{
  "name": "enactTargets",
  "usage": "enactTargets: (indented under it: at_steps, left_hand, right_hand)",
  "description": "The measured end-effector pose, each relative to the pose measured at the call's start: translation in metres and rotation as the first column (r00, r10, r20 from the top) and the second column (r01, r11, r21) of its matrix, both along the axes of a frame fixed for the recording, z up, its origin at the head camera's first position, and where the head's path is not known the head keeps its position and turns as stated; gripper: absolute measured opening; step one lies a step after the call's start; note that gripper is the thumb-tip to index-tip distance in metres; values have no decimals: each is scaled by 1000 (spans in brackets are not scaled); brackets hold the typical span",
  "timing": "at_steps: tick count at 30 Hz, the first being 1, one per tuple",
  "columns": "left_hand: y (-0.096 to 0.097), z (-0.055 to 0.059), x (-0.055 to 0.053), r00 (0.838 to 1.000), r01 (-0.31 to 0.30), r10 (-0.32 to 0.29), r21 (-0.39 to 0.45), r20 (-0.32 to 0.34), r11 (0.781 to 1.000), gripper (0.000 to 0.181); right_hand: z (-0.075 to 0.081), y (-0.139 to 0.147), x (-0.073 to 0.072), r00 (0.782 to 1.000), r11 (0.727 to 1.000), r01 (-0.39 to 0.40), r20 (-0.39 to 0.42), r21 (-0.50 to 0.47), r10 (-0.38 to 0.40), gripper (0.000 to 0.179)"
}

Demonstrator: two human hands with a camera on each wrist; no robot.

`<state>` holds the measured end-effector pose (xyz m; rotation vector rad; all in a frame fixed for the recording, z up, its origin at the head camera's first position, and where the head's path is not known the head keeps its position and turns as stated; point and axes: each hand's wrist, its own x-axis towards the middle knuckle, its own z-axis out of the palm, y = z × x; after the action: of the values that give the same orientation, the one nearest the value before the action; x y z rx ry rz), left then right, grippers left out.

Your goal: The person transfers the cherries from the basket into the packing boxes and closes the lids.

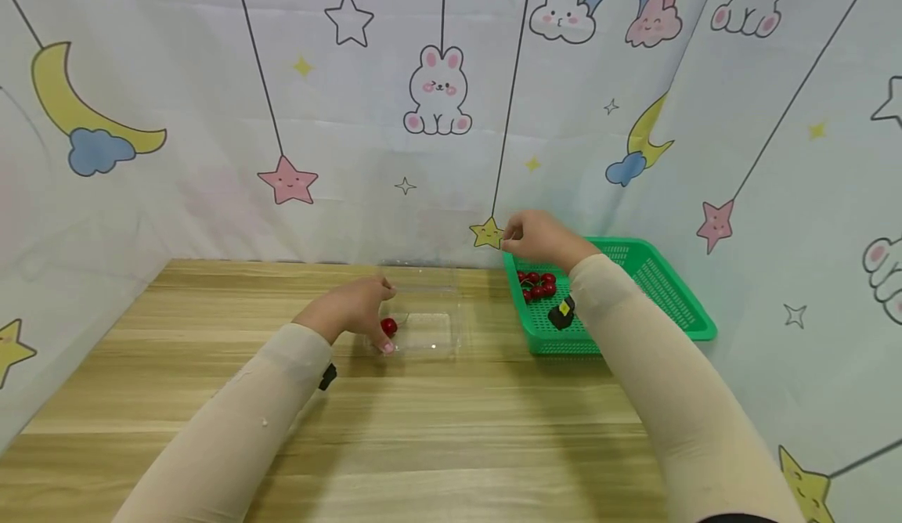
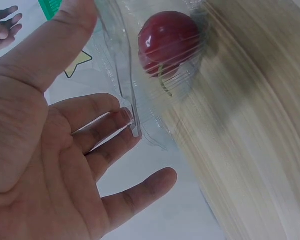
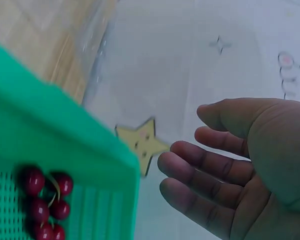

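Observation:
My left hand holds the left side of a clear plastic box, its thumb at the front and its fingers toward the back. In the left wrist view, fingertips touch the box's thin edge. Through the plastic shows a red cherry with a green stem. Another red round shape sits partly behind it; whether it is a second cherry or a reflection I cannot tell. Above the left back corner of a green basket is my right hand. Its fingers bend loosely, with nothing between them. Several cherries lie in the basket.
Both things stand on a wood-grain table, the basket to the right of the box. A white printed curtain hangs close behind the table and along its sides. Dark wrist devices sit beneath the sleeves.

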<state>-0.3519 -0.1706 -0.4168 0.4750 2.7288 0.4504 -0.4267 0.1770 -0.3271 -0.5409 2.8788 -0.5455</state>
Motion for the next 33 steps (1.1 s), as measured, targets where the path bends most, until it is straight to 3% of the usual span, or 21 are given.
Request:
enactTargets:
  at_steps: [6,14,24,33]
  left_hand:
    - [-1,-1,0,1000,-1,1,2,5,1000,118]
    - [-1,-3,-1,1000,-10,10,16,11,1000,118]
    - [-2,-2,-1,1000,-3,3,2,0,1000,117]
    - [-2,-1,-2,1000,4,-4,-19,-3,1000,118]
  right_hand:
    - [-11,35,-15,999,998,49,6,35,-50,31]
    - [-32,64,-34,986,993,92,131,77,-102,35]
    - [-61,75,-45,960,987,101,250,124,-129,26]
    - [-76,77,-47,951,980,61,288,192,-115,17]
